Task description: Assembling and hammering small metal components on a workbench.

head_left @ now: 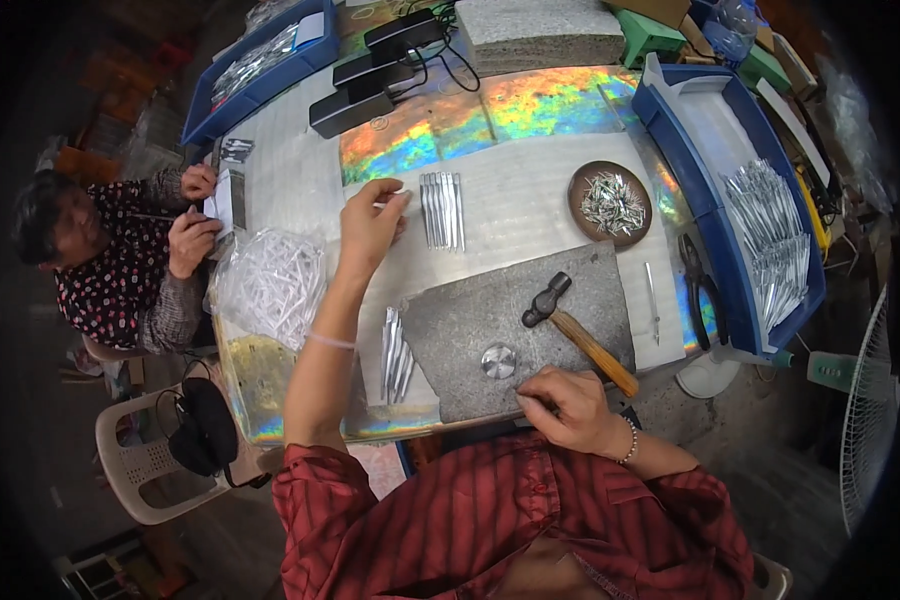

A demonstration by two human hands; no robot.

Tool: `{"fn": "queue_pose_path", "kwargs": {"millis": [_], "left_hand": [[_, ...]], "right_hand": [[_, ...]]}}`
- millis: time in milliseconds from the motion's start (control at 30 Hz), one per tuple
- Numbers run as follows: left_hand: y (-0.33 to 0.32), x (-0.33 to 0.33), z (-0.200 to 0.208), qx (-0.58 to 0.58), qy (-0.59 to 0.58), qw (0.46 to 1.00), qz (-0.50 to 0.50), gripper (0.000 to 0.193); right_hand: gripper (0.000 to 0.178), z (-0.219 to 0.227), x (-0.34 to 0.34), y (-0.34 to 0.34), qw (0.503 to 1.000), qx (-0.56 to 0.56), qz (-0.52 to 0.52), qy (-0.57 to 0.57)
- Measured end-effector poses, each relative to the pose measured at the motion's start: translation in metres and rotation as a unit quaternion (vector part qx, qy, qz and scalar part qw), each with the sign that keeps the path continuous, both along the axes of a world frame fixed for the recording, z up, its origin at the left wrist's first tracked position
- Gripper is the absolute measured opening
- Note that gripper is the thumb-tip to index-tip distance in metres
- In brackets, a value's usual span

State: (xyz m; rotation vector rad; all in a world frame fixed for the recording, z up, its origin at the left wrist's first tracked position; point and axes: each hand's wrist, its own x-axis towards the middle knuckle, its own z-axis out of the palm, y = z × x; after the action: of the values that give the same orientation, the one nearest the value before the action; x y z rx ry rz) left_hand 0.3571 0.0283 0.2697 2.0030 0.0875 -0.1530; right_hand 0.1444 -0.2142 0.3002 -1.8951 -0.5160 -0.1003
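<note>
My left hand [373, 225] hovers just left of a neat row of slim silver metal rods [442, 212]; its fingers are half bent and apart, with nothing seen in them. At the near edge of a grey metal plate [450, 345], my right hand [573, 408] has its fingers curled in a pinch. Whether something small sits between those fingertips cannot be made out. Close to them on the plate lies a round shiny metal disc [498, 361]. A ball-peen hammer [582, 335] with a wooden handle rests on the plate. More silver rods [397, 358] lie by its left edge.
A brown bowl [577, 200] holds small metal parts. Pliers [701, 290] and a thin pointed tool [653, 305] lie to the right, beside a blue bin [718, 245] of rods. At left are a plastic bag of white pieces [270, 285] and a co-worker [120, 260] holding something white.
</note>
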Motion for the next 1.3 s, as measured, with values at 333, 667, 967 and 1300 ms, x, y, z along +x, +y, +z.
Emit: {"fn": "queue_pose_path", "kwargs": {"millis": [333,667,967,1300], "left_hand": [[0.055,-0.157,0.010,0.088,-0.018,0.996,0.024,0.020],[0.043,-0.167,0.012,0.338,-0.062,0.938,-0.053,0.029],[0.061,-0.190,0.042,-0.101,0.018,0.990,0.094,0.032],[-0.025,-0.223,0.060,-0.323,-0.132,0.937,0.026,0.026]], "right_hand": [[0.025,0.032,0.006,-0.017,0.975,-0.176,-0.121,-0.060],[0.044,0.036,0.015,-0.013,0.915,-0.383,-0.124,-0.028],[0.034,0.035,0.031,-0.046,0.976,-0.139,-0.130,0.103],[0.021,0.001,0.132,-0.123,0.931,-0.246,-0.255,0.085]]}}
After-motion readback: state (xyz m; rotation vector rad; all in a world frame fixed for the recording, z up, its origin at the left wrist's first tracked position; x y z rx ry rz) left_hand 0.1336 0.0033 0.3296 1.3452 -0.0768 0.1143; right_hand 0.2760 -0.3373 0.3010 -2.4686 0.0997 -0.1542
